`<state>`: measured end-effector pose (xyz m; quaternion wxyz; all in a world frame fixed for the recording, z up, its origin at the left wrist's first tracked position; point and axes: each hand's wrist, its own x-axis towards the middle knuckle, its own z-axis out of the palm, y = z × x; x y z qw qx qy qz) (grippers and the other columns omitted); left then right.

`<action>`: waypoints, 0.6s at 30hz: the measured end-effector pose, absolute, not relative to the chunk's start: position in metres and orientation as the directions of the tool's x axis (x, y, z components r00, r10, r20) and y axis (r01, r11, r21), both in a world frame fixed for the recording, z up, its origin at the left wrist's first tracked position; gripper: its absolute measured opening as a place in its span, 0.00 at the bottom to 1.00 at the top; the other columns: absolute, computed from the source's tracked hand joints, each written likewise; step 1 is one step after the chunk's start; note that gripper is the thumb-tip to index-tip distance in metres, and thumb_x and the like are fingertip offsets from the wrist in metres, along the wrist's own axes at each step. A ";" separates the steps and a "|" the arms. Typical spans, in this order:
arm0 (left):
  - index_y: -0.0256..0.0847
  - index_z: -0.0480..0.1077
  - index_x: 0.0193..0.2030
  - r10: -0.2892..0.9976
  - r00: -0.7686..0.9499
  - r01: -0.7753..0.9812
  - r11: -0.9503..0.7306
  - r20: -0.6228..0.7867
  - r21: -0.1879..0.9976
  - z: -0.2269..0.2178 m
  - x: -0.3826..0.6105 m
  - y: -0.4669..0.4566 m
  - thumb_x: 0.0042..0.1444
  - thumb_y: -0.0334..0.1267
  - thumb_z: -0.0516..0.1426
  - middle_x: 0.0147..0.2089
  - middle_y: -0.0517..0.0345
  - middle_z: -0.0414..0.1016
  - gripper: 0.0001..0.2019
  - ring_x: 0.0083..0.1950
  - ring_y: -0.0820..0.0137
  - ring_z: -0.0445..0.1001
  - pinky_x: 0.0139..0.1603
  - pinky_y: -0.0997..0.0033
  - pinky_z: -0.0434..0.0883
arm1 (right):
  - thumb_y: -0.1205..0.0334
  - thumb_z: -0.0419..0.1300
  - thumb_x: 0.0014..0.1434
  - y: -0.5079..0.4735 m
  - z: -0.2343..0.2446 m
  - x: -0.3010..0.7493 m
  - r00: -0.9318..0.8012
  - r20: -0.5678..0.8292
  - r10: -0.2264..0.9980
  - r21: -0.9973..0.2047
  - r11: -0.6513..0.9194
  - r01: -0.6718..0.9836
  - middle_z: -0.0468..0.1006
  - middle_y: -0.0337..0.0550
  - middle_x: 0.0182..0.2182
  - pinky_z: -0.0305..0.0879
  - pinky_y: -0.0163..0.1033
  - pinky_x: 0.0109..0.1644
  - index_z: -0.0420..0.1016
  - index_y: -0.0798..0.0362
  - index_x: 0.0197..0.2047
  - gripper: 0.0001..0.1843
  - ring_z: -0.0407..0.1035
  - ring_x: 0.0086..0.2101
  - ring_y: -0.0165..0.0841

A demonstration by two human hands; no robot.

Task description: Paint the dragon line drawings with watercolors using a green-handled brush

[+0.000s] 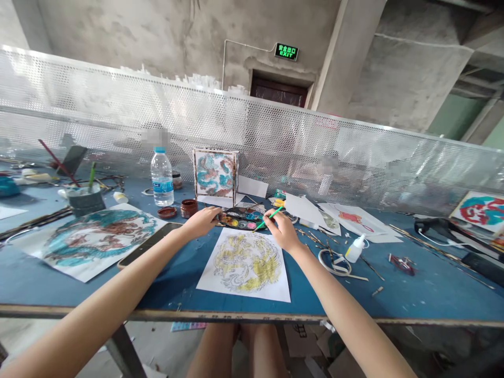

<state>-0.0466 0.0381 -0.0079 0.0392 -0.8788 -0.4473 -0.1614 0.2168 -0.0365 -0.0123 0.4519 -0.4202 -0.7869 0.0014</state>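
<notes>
My right hand [282, 231] grips a thin green paintbrush [274, 212], its tip slanting down to the left by the front edge of a paint palette [246, 218]. The dark palette holds wells of yellow, pink, blue and other paint. Fingers of my left hand [201, 221] are closed at the palette's left end. In front of the palette lies a white sheet [208, 286] with a round line drawing [248, 262], partly painted yellow. An open jar of brown paint [189, 208] and its lid [167, 212] stand beyond my left hand.
Left of me are a phone [147, 245], a painted sheet [98, 239], a water bottle [161, 178] and a brush cup [85, 199]. A framed painting [216, 176] stands behind the palette. On the right lie a glue bottle [355, 249], twigs and papers. A perforated metal screen [275, 136] backs the table.
</notes>
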 end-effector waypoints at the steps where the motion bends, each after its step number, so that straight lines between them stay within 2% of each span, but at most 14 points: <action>1: 0.39 0.68 0.40 0.774 0.548 0.798 -0.597 0.317 0.080 -0.008 -0.046 0.038 0.51 0.33 0.48 0.41 0.50 0.73 0.12 0.43 0.61 0.71 0.43 0.67 0.67 | 0.58 0.47 0.62 -0.037 -0.012 0.217 -0.238 0.710 0.663 -0.386 0.649 0.655 0.73 0.43 0.32 0.61 0.38 0.41 0.67 0.51 0.34 0.11 0.67 0.36 0.35; 6: 0.39 0.69 0.39 0.776 0.541 0.782 -0.606 0.324 0.145 -0.007 -0.045 0.036 0.50 0.33 0.49 0.40 0.51 0.74 0.12 0.44 0.61 0.71 0.44 0.67 0.67 | 0.58 0.47 0.62 -0.036 -0.013 0.217 -0.199 0.708 0.678 -0.452 0.651 0.611 0.72 0.43 0.31 0.61 0.38 0.40 0.66 0.51 0.34 0.11 0.67 0.35 0.35; 9: 0.39 0.69 0.43 0.781 0.541 0.780 -0.605 0.312 0.161 -0.010 -0.046 0.038 0.50 0.34 0.50 0.39 0.51 0.74 0.14 0.43 0.61 0.71 0.43 0.67 0.67 | 0.58 0.46 0.63 -0.035 -0.013 0.219 -0.171 0.703 0.690 -0.481 0.639 0.601 0.71 0.42 0.30 0.61 0.37 0.39 0.65 0.51 0.34 0.11 0.67 0.33 0.34; 14: 0.39 0.66 0.49 0.785 0.547 0.794 -0.596 0.290 0.118 -0.019 -0.047 0.043 0.50 0.32 0.50 0.43 0.49 0.74 0.18 0.46 0.59 0.71 0.44 0.68 0.66 | 0.59 0.46 0.63 -0.034 -0.015 0.216 -0.218 0.678 0.702 -0.467 0.641 0.609 0.70 0.41 0.29 0.60 0.36 0.37 0.64 0.51 0.33 0.10 0.66 0.33 0.34; 18: 0.36 0.65 0.49 0.787 0.556 0.806 -0.589 0.269 0.059 -0.023 -0.046 0.041 0.52 0.32 0.49 0.44 0.46 0.73 0.17 0.46 0.59 0.71 0.44 0.68 0.66 | 0.60 0.45 0.63 -0.031 -0.017 0.215 -0.244 0.655 0.715 -0.456 0.631 0.627 0.69 0.40 0.28 0.59 0.35 0.36 0.64 0.51 0.33 0.11 0.65 0.32 0.33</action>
